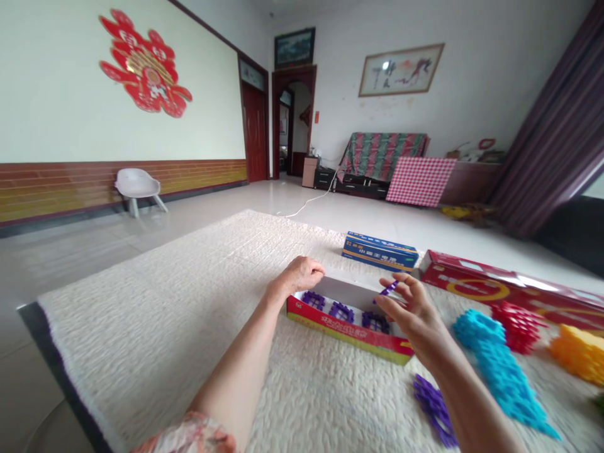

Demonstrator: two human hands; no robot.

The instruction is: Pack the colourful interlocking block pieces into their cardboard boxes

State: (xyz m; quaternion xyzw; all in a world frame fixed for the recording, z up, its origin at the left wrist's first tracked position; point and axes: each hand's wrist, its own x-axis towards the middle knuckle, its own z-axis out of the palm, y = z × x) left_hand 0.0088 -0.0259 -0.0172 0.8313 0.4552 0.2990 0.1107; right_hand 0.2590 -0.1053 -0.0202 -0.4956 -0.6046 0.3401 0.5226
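A long open cardboard box (pixel 344 330), red and yellow-green with a white inside, sits on the pale quilted mat. Several purple square interlocking blocks (pixel 340 312) lie in a row in it. My left hand (pixel 302 275) is closed at the box's far left corner, its fingertips partly hidden at the edge. Above the box's right end, my right hand (pixel 408 305) pinches one purple interlocking block (pixel 389 288) between thumb and fingers, tilted. Below my right wrist, a small pile of purple blocks (pixel 434 409) lies on the mat.
Blue blocks (pixel 503 371), red blocks (pixel 518 327) and yellow blocks (pixel 578 352) are heaped at the right. Behind stand a blue box (pixel 380 251) and a long red box (pixel 509 286). The mat (pixel 179 302) spreads to the left; a white chair (pixel 138 184) stands by the wall.
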